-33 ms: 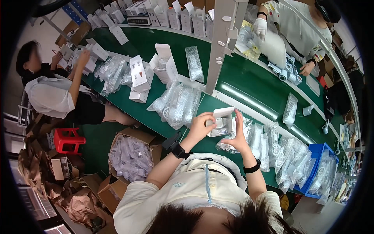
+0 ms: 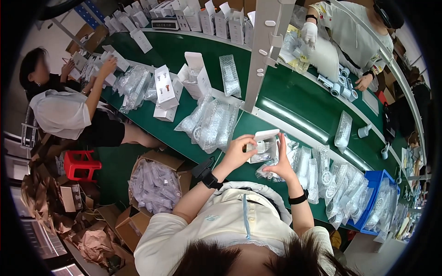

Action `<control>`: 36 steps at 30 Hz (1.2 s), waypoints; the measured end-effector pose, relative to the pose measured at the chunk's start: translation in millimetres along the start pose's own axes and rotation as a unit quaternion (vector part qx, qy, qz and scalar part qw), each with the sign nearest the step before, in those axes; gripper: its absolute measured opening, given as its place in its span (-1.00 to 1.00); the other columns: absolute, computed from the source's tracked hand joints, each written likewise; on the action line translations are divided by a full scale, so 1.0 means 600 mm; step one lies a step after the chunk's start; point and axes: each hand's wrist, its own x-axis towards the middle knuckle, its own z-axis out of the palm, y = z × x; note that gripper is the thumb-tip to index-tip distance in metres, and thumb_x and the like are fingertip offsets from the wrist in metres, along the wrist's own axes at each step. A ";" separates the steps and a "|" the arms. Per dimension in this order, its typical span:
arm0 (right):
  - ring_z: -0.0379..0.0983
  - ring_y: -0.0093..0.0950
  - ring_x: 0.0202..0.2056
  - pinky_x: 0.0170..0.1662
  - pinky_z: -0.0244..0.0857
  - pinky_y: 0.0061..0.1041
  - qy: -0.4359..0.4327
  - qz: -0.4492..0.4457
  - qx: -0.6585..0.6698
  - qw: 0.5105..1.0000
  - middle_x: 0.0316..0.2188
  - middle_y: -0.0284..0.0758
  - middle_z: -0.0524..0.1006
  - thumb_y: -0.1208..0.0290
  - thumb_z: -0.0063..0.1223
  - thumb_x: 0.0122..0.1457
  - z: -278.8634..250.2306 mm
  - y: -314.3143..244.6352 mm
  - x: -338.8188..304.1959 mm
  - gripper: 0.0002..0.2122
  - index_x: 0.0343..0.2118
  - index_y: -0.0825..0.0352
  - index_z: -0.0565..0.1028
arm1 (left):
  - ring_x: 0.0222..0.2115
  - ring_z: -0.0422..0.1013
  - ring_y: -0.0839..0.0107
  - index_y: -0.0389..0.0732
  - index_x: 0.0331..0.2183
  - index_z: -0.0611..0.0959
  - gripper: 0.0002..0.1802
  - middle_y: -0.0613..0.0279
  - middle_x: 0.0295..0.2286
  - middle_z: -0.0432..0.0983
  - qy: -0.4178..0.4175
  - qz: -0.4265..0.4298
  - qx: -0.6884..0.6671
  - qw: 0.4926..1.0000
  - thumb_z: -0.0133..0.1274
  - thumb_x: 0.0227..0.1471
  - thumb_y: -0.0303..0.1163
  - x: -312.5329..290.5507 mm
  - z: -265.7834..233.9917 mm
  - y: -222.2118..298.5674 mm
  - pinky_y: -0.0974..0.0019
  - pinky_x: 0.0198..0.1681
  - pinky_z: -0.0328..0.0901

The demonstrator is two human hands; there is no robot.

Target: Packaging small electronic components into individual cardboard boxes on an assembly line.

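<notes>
Head view: an open white box [image 2: 268, 135] sits nearer the wearer than the foot of the grey post [image 2: 263, 55], slightly to its right, with its flap raised on the side toward that post; whether its base rests on the green bench [image 2: 242, 172] cannot be told. The left hand [image 2: 236, 154] is at the box edge below the post's foot, thumb and forefinger bent close together with little gap; I cannot tell whether they pinch the card or merely steady it. The right hand [image 2: 283, 164], farther right of the post, is spread wide, fingers straight along the box's right side and thumb well away from them. The box looks like thin card: light, fairly stiff, but likely to dent at the corners or crease at the flap, so the best hold is probably low on two opposite walls, pressed lightly. The pale insert [image 2: 264, 148] inside seems smooth, likely plastic, and could slip; taking it by its edges should be safer. Bubble-wrapped packs [image 2: 214, 125] lie left of the post's foot, soft outside and probably slippery, while a blue crate [image 2: 376, 178] stands well to its right.
</notes>
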 end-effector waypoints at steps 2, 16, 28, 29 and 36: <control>0.08 -0.33 0.05 0.11 -0.05 -0.37 -0.066 0.101 0.135 0.983 -0.03 -0.22 0.16 0.47 0.37 -0.49 0.011 0.051 -0.020 -0.15 0.00 0.33 0.14 | -0.20 0.34 0.22 -0.23 -0.38 0.48 -0.68 0.10 -0.17 0.35 0.016 0.069 0.043 0.997 0.16 -0.32 -0.51 -0.017 -0.018 0.026 0.30 -0.23 0.25; 0.05 -0.22 0.05 0.10 -0.02 -0.39 0.037 0.147 0.074 0.986 -0.04 -0.14 0.14 0.57 0.32 -0.45 0.104 0.053 0.102 -0.15 0.02 0.39 0.07 | -0.10 0.13 -0.15 -0.25 -0.07 0.22 -0.12 -0.21 -0.06 0.07 0.385 -0.247 0.395 0.797 0.26 -0.46 -0.18 0.159 -0.432 -0.135 -0.06 -0.09 0.11; -0.13 -0.25 0.16 0.14 -0.12 -0.41 0.043 0.099 0.225 0.968 0.12 -0.13 -0.04 0.45 0.34 -0.38 0.081 0.012 0.082 -0.01 0.14 0.34 -0.12 | 0.00 0.11 0.22 -0.25 0.08 -0.11 0.10 0.01 0.00 0.07 0.184 0.169 -0.153 0.956 0.26 -0.39 -0.39 -0.173 -0.205 0.018 0.25 0.00 0.08; -0.15 -0.26 0.17 0.15 -0.14 -0.40 0.017 0.098 0.404 0.909 0.13 -0.14 -0.05 0.43 0.34 -0.37 0.058 -0.018 0.065 0.00 0.15 0.33 -0.13 | 0.01 0.10 0.21 -0.25 0.08 -0.12 0.12 -0.01 0.01 0.04 0.097 0.174 -0.183 0.963 0.28 -0.40 -0.37 -0.178 -0.180 0.008 0.22 0.01 0.07; -0.14 -0.33 0.17 0.16 -0.19 -0.39 -0.068 0.139 0.373 0.915 0.11 -0.13 -0.01 0.33 0.30 -0.28 -0.034 -0.097 -0.064 0.01 0.17 0.21 -0.22 | 0.04 0.06 0.19 -0.16 0.03 -0.02 0.03 -0.07 0.05 -0.08 -0.079 0.262 0.015 0.962 0.31 -0.40 -0.36 -0.101 -0.006 -0.008 0.17 0.03 0.06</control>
